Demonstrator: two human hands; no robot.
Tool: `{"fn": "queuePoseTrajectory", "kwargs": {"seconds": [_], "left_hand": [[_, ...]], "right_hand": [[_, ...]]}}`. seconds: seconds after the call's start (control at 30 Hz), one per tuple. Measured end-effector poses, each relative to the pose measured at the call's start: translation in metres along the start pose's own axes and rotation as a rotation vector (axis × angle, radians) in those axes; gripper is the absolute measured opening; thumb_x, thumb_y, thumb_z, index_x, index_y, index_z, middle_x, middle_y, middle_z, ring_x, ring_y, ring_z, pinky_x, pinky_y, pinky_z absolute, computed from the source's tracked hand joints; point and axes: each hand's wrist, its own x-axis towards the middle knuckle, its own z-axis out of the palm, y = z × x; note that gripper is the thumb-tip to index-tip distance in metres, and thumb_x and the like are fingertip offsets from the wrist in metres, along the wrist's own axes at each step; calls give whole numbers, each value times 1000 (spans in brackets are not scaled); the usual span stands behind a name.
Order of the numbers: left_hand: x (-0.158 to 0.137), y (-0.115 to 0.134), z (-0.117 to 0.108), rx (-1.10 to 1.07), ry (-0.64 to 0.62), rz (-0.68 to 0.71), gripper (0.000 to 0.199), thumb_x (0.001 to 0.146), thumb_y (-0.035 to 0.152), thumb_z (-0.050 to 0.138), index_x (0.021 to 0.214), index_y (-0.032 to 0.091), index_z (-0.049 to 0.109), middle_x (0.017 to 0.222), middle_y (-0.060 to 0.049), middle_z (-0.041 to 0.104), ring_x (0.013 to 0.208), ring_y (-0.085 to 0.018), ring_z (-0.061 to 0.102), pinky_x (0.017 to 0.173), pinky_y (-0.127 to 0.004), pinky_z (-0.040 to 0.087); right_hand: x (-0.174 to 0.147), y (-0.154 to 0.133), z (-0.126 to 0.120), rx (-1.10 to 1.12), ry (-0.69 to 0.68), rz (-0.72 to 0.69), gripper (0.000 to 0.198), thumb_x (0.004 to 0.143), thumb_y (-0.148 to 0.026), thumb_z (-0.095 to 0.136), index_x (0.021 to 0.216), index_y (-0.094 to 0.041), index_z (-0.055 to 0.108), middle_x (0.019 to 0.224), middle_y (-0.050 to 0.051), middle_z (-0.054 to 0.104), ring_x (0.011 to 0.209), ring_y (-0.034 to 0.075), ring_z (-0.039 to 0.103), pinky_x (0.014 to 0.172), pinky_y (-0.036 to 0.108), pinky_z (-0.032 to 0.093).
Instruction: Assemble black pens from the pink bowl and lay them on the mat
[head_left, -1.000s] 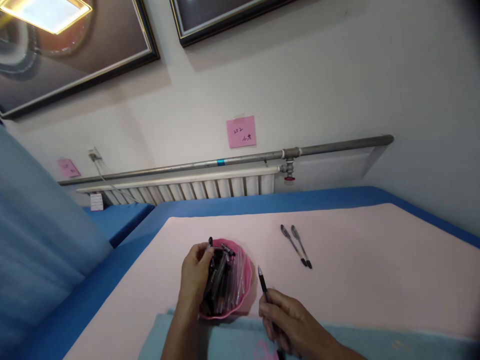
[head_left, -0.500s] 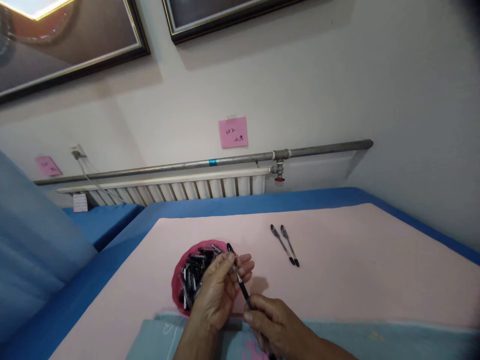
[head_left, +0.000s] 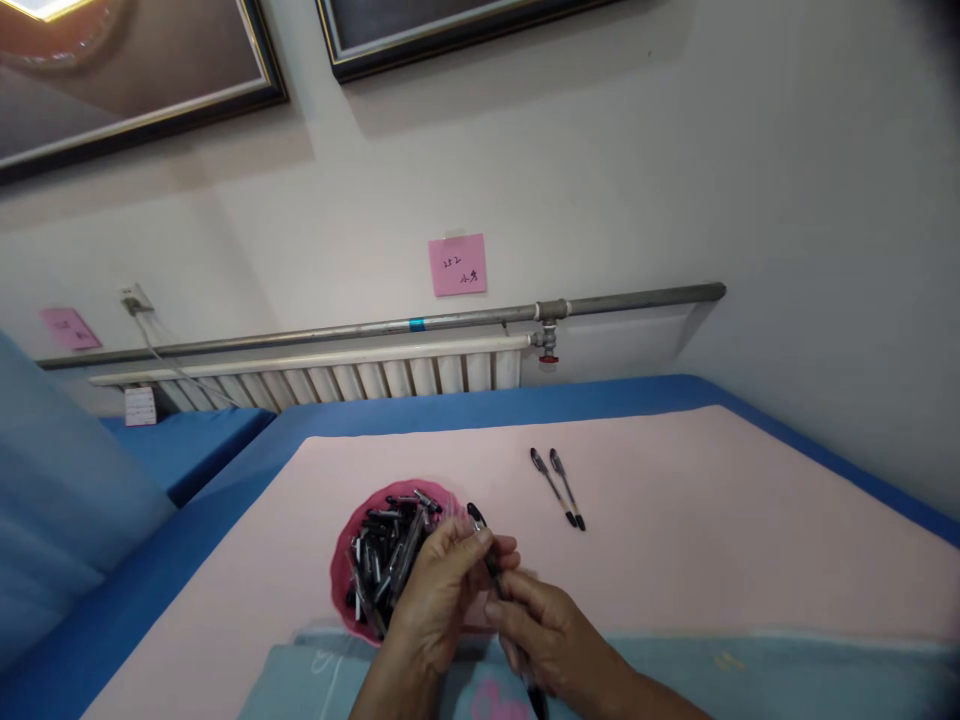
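Note:
My left hand (head_left: 442, 585) is closed, pinching a black-tipped pen cap (head_left: 475, 515) between thumb and fingers. My right hand (head_left: 547, 630) grips the barrel of a dark pen (head_left: 535, 698), whose lower end sticks out below the palm. Cap and pen lie in one line, and the pen's front end reaches the cap; fingers hide how far it is inside. Just left of my left hand, a pink scalloped basket (head_left: 339, 590) holds many loose black and clear pen parts (head_left: 386, 545). Beyond my hands, two capped pens (head_left: 553, 488) lie side by side on the pink sheet.
A pink sheet (head_left: 712, 530) covers the blue-edged table (head_left: 600, 393). Along the near edge lies a teal cloth (head_left: 675, 670). Behind stand a white radiator (head_left: 390, 378) and a metal pipe (head_left: 637, 299) with a valve. A blue curtain (head_left: 60, 520) hangs at left.
My two hands have come closer together, bringing the pen's front end up to the cap. The silver tip that showed between them is now hidden. The view has shifted slightly.

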Motion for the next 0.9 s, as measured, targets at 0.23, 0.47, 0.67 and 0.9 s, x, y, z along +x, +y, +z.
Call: {"fn": "queuePoseTrajectory", "kwargs": {"seconds": [0.23,0.47,0.67,0.9], "left_hand": [[-1,0,1,109,-53,35,25,64,28,73,72,13,55,81,-7,67,68,-13,61,61,-23,45],[-3,21,-15,174,134,152,38,67,41,69,94,14,62,96,-10,67,81,-17,63,74,-27,47],[-2,33,-29,270,265,185,40,62,44,72,89,15,62,87,-6,68,72,-13,63,65,-24,47],[-3,41,-38,355,340,226,40,63,44,70,89,15,61,88,-7,68,74,-14,63,64,-24,48]], "right_hand": [[0,-5,-7,-7,62,-38,28,81,-42,48,65,-20,44,50,-7,45,44,7,40,45,19,33],[14,-10,-84,-426,546,105,27,81,-43,43,84,-19,56,56,-5,47,50,12,47,47,22,37],[24,0,-136,-684,692,204,30,78,-32,48,100,-15,60,72,6,62,75,22,59,65,30,40],[26,3,-136,-807,629,208,31,79,-26,45,105,-17,60,81,4,68,77,19,62,66,26,42]]}}
